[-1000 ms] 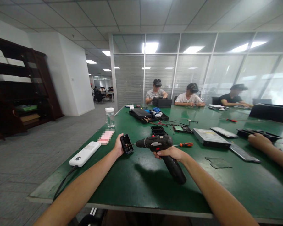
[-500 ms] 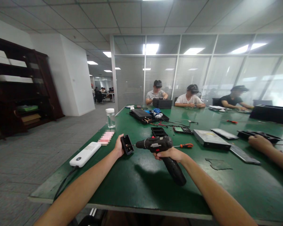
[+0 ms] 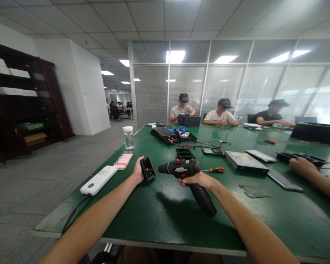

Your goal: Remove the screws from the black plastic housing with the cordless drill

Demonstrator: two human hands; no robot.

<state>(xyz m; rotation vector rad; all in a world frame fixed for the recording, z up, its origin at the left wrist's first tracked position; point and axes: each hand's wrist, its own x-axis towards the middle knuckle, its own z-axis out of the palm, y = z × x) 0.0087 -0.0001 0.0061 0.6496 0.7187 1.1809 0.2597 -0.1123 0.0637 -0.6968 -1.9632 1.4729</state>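
My left hand (image 3: 138, 171) grips a small black box-shaped housing (image 3: 147, 169) by its left side, tilted with its open face toward the right. My right hand (image 3: 199, 180) is wrapped round the handle of a black cordless drill (image 3: 181, 168), which lies level above the table with its chuck pointing left. The drill's thin bit reaches into the housing's open side; whether its tip sits on a screw is too small to tell. Behind the drill, a second black frame (image 3: 184, 154) rests on the table beside an orange-handled screwdriver (image 3: 216, 170).
On the green table (image 3: 137, 223) lie a white power bank-like device (image 3: 99, 179) with a cable, a lidded clear jar (image 3: 128, 138), a silver disc drive (image 3: 246, 163) and a circuit board (image 3: 212, 151). A co-worker's hand (image 3: 304, 167) is at the right; several people sit opposite.
Almost nothing differs. Both hands, the drill and the housing hold the same places, with only a slight shift of the whole view.
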